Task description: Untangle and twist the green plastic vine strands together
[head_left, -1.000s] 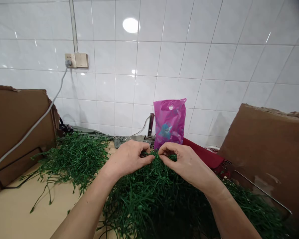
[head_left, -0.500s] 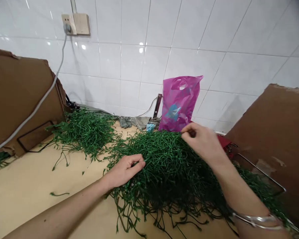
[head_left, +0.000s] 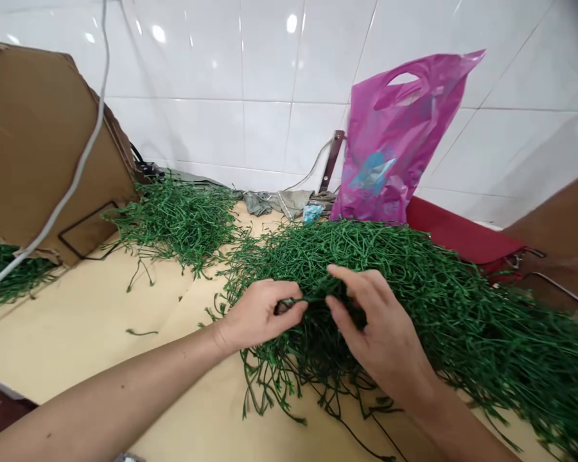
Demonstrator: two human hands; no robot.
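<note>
A large heap of thin green artificial stems (head_left: 443,289) spreads across the table from the middle to the right. Over its near left part, my left hand (head_left: 267,311) pinches a green stem between thumb and forefinger. My right hand (head_left: 376,321) is just to the right, thumb and forefinger apart, with green strands between and behind them. Whether it touches the stem in my left hand is hard to tell against the heap.
Behind the heap a pink plastic bag (head_left: 390,141) leans on the tiled wall, beside a red item (head_left: 462,234). A smaller green pile (head_left: 178,218) lies left, near a cardboard box (head_left: 38,141) crossed by a grey cable (head_left: 84,157). More cardboard (head_left: 559,218) stands right.
My right hand has come down and left from near the pink bag to beside my left hand, and its fingers have parted. The camera view has moved closer and tilted down.
</note>
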